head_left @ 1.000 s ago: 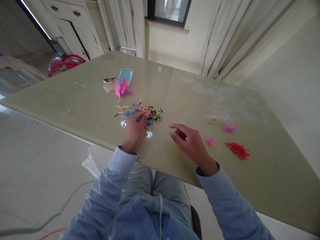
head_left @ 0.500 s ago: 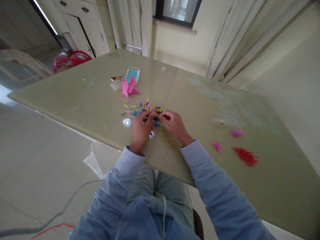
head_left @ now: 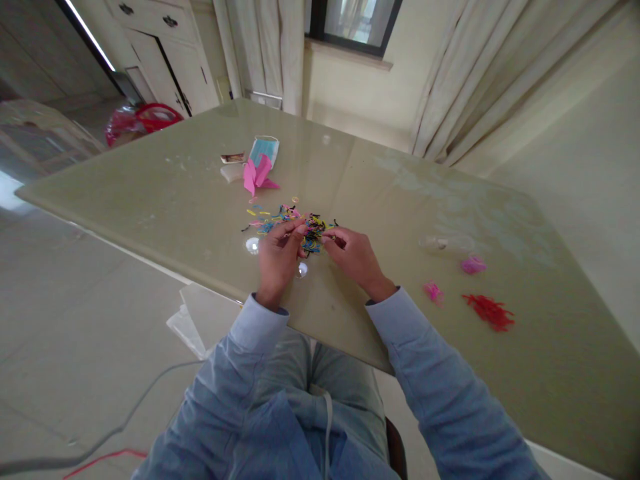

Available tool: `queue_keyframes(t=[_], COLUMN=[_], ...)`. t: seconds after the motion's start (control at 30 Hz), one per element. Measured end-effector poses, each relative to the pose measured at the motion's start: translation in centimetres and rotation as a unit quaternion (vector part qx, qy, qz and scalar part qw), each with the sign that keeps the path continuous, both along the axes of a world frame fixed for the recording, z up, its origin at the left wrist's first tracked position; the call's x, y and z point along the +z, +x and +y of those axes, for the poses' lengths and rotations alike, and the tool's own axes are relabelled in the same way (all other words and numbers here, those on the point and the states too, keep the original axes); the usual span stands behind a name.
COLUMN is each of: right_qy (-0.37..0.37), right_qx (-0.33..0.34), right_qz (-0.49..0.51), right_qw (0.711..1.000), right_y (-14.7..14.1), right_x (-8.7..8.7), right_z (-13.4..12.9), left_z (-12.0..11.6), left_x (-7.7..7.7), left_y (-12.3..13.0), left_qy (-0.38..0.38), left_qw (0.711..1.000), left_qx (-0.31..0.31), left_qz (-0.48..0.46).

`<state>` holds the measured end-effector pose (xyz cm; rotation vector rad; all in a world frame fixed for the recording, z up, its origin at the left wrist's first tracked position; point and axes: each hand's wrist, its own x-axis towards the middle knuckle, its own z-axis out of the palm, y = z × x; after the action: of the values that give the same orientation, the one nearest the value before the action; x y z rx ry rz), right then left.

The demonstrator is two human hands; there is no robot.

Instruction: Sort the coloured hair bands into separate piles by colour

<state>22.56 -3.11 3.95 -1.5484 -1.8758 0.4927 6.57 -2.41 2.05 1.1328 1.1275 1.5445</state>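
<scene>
A loose pile of small coloured bands (head_left: 313, 230), black, yellow, blue and pink, lies on the glossy table (head_left: 365, 193). Over the pile's left part, my left hand (head_left: 280, 259) is closed, thumb and fingertips pinched together; what it holds is too small to make out. My right hand (head_left: 354, 257) pinches at the pile's right edge, and anything between its fingertips is also too small to tell. A short gap separates the two hands. To the right lie a red bundle of strands (head_left: 489, 312), a pink bundle (head_left: 433, 293) and a purple-pink bundle (head_left: 473, 265).
Beyond the pile are pink folded paper (head_left: 259, 175), a blue mask (head_left: 264, 151) and a small whitish packet (head_left: 232, 173). A clear plastic item (head_left: 445, 244) lies at the right. The table's near edge runs just in front of my lap.
My right hand has shifted slightly right, and my left hand slightly left, so the gap between them is wider. Both remain pinched.
</scene>
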Motion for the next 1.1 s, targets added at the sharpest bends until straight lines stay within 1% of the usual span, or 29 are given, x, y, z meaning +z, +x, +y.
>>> queue_keyframes(t=[0.07,0.17,0.3,0.33,0.4,0.5,0.57,0.63,0.73,0.87,1.0,1.1], right_qy=[-0.009,-0.035,-0.061,-0.056,-0.023,0.025,0.043,0.044,0.021,0.001,-0.004,-0.001], right_qx=[0.001,0.010,0.018,0.017,0.005,-0.004,-0.022,-0.048,-0.087,-0.116,-0.119,-0.118], right_qz=[0.006,0.006,0.004,0.002,0.005,0.032,0.059,0.088,0.130,0.165,0.174,0.180], right_qw=[1.000,0.999,0.998,0.998,1.000,0.999,0.997,0.994,0.987,0.979,0.977,0.977], right_y=[0.9,2.7,5.3,5.9,7.0,8.3,8.9,9.2,9.3,9.1,8.7,8.7], right_x=[0.2,0.2,-0.6,-0.9,-1.5,-2.0,-2.2,-2.2,-2.1,-2.1,-2.1,-2.2], right_z=[-1.7,-5.2,-10.8,-12.1,-14.6,-17.3,-18.2,-18.4,-18.1,-17.9,-18.0,-18.0], left_z=[-0.6,-1.6,-2.9,-3.2,-3.7,-4.5,-5.2,-5.7,-6.2,-6.0,-5.1,-4.5], left_x=[0.2,0.5,1.1,1.2,1.8,2.7,3.3,3.6,3.6,3.4,3.3,3.0], left_y=[-0.1,0.0,0.4,0.6,1.2,2.6,3.7,4.9,6.6,9.0,12.2,15.0], left_qy=[0.001,-0.004,-0.029,-0.038,-0.052,-0.050,-0.036,-0.017,0.009,0.022,0.042,0.098], left_qw=[0.999,0.997,0.992,0.990,0.985,0.979,0.977,0.975,0.971,0.959,0.938,0.907], left_qx=[-0.013,-0.031,-0.066,-0.083,-0.123,-0.172,-0.195,-0.216,-0.239,-0.274,-0.317,-0.339], left_qz=[-0.031,-0.070,-0.104,-0.108,-0.110,-0.096,-0.073,-0.040,0.012,0.065,0.135,0.231])
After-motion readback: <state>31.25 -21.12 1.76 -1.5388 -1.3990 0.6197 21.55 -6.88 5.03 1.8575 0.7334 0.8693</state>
